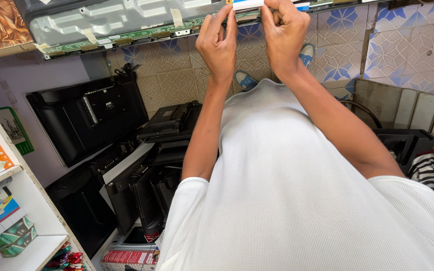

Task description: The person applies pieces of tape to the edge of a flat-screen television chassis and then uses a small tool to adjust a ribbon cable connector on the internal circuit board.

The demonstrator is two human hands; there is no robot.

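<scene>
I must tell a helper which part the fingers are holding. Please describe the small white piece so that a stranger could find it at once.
Start at the long grey metal panel along the top of the picture, with a green circuit strip on its lower edge. Follow it rightward to the left hand and right hand. The white piece is pinched between their fingertips; it alone is plain white with a blue edge.

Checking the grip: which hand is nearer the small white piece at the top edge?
Right. The right hand pinches the white piece; the left hand sits just below-left of it.
</scene>
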